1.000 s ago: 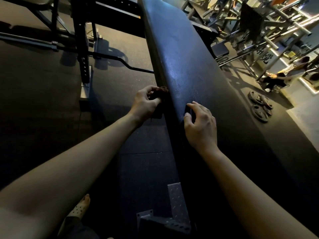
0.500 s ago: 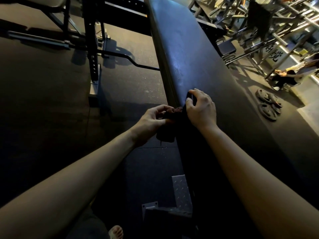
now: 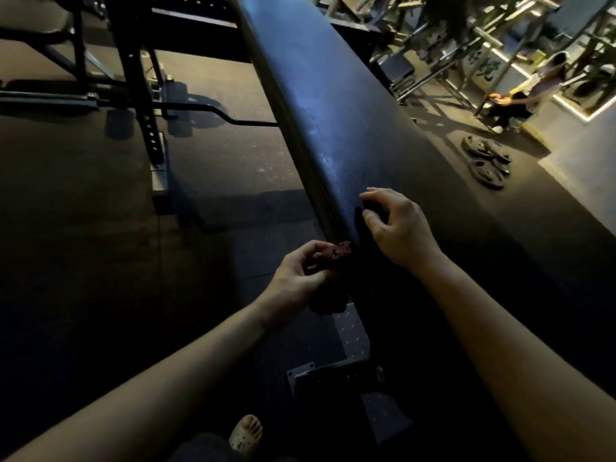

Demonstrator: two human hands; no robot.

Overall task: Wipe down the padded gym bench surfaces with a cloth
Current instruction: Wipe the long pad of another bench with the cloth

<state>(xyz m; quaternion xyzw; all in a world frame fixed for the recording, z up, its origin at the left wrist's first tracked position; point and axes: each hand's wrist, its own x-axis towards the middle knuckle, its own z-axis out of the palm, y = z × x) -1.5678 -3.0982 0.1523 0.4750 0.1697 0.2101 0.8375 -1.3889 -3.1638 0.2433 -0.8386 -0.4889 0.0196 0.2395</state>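
- Centrally, the left hand [image 3: 298, 273] is curled tight around a bunched dark red cloth [image 3: 337, 252], holding it against the side edge of the bench pad [image 3: 333, 111].
- Just beyond and to its right, the right hand [image 3: 401, 230] rests on the pad's top with its fingers bent. Whether it pinches anything is too dark to tell.
- Farther right, weight plates [image 3: 487, 165] lie on the floor.
- Far left, a bar [image 3: 246, 122] meets the pad's edge.

A: Where's the cloth [image 3: 336, 253]?
B: In the left hand [image 3: 296, 278], at the left edge of the bench pad [image 3: 350, 111]. The right hand [image 3: 400, 228] rests on the pad.
A: The weight plates [image 3: 486, 165]?
B: Floor, right of the bench.
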